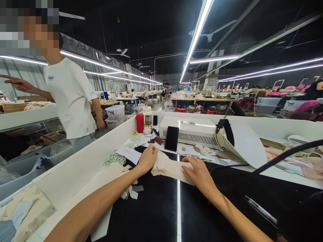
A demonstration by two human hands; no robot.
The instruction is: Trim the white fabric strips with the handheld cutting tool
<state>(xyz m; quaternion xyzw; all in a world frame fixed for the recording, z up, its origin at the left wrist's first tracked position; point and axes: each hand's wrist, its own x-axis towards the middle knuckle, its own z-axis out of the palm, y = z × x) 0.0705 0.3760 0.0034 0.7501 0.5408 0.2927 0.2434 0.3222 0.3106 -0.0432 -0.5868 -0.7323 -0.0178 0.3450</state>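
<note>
A small stack of cream fabric pieces point(168, 166) lies on the glossy black work surface point(151, 208) in front of me. At its left end my left hand point(148, 158) is closed, the fingers curled down onto the fabric edge; the fingertips are partly hidden. Across the stack's right end rests my right hand point(198, 169), its fingers apart and touching the cloth. Just beyond the stack a dark phone point(172, 138) leans upright against a white vented box point(195, 131). Beside my left hand are a white paper point(129, 154) and a bundle of pale green cord point(114, 158).
White side walls border the table. A red container point(139, 123) stands at the back left, and a white sun visor point(242, 143) at the back right. A black cable point(290, 156) crosses on the right, above a pen point(261, 210). A person in a white shirt point(69, 97) stands left.
</note>
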